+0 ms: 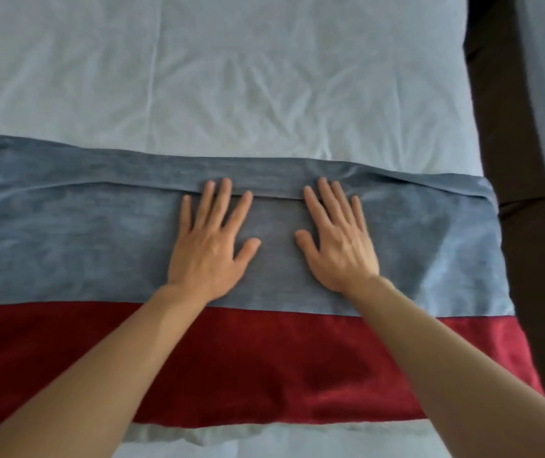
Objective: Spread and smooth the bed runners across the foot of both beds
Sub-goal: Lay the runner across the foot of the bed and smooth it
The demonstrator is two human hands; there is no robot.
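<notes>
Pressing flat on the bed runner (66,233), fingers straight, gripping nothing: left hand (210,246) and right hand (337,242), side by side, fingertips at a crease. Stretched across the white sheet (231,77), blue band above red.

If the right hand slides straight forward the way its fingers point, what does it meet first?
Probably the raised fold in the grey-blue band of the bed runner, right at the right hand's fingertips; beyond that lies the white sheet.
</notes>
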